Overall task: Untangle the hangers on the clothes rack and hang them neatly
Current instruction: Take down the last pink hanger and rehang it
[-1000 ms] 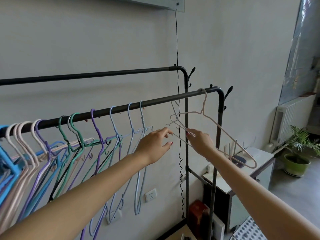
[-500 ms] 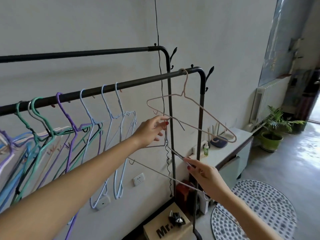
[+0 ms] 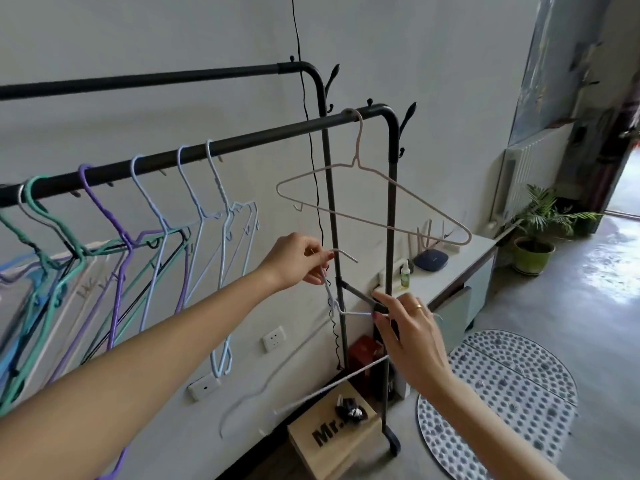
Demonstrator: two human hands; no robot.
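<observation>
Now that the white hanger (image 3: 332,299) is off the rail (image 3: 242,142), we are holding it low. Our left hand (image 3: 299,259) is pinching its hook and our right hand (image 3: 405,327) its shoulder, leaving the pink hanger (image 3: 377,206) hanging alone by the rail's right end.

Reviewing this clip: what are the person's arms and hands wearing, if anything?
Both forearms are bare, no sleeves or watch in view. The right hand wears a thin gold-coloured ring and shows a red-painted nail. The left hand shows no ring.
</observation>
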